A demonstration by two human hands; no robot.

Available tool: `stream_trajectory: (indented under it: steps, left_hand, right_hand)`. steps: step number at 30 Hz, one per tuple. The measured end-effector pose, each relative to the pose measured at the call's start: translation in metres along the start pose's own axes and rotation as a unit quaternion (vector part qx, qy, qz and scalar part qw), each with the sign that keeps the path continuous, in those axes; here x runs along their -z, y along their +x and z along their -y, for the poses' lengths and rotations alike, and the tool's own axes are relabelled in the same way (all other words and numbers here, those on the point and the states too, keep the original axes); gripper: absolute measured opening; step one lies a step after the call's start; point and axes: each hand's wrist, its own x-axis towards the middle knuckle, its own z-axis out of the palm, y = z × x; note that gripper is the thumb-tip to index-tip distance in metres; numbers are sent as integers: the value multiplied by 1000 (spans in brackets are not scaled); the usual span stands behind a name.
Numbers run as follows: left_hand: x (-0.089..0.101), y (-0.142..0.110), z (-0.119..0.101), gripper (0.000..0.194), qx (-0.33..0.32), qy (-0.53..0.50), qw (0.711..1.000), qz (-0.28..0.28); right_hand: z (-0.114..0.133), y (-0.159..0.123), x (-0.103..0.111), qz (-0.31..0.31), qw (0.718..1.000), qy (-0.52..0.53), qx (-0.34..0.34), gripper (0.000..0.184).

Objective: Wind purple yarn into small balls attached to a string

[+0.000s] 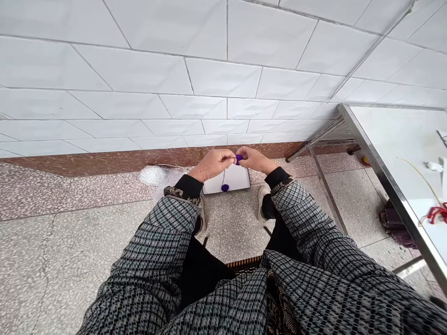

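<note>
My right hand is closed on a small bunched piece of purple yarn work, which shows between its fingertips. Close beside it, my left hand is pinched, thumb against forefinger, at the purple yarn. Whether a thin tool is in these fingers is too small to tell. A dark strand hangs from under my left hand to a small purple yarn ball. That ball lies near the front edge of a shallow white box with a dark rim, on the floor between my feet.
To the left, a white yarn ball rests in clear plastic by the tiled wall. A metal-framed table stands at the right, with a red cord item on it. Beneath it lies a dark purple folded thing.
</note>
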Motion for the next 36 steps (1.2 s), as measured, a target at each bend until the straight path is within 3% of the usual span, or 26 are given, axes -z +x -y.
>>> stream_trajectory:
  steps: [4, 9, 12, 16, 19, 22, 24, 28, 33, 36]
  left_hand:
    - [5, 0, 2, 24, 24, -7, 998, -49]
    - [6, 2, 11, 25, 64, 19, 994, -90]
    - [0, 4, 15, 24, 78, 40, 994, -63]
    - [-9, 3, 12, 24, 44, 40, 997, 39]
    - [-11, 0, 5, 24, 5, 27, 998, 62]
    - [-6, -4, -2, 24, -10, 19, 1000, 13]
    - [-2, -7, -6, 23, -9, 18, 999, -33]
    - [10, -12, -9, 23, 17, 21, 995, -96]
    - [23, -18, -4, 21, 71, 47, 991, -108]
    - [21, -18, -1, 22, 111, 41, 988, -98]
  right_hand:
    - [4, -6, 1, 129, 987, 92, 5, 26]
    - [7, -9, 6, 167, 957, 236, 31, 28]
    - [10, -7, 9, 120, 928, 347, 59, 34]
    - [10, 3, 8, -20, 910, 405, 83, 37]
    - [8, 12, 5, -113, 938, 322, 57, 31]
    - [9, 16, -1, -162, 972, 164, 36, 24]
    - [11, 15, -5, -136, 988, 65, 33, 24]
    - [17, 8, -13, 23, 1000, -9, 13, 24]
    - [25, 1, -11, 195, 968, 152, 31, 26]
    - [29, -1, -4, 194, 940, 276, 56, 30]
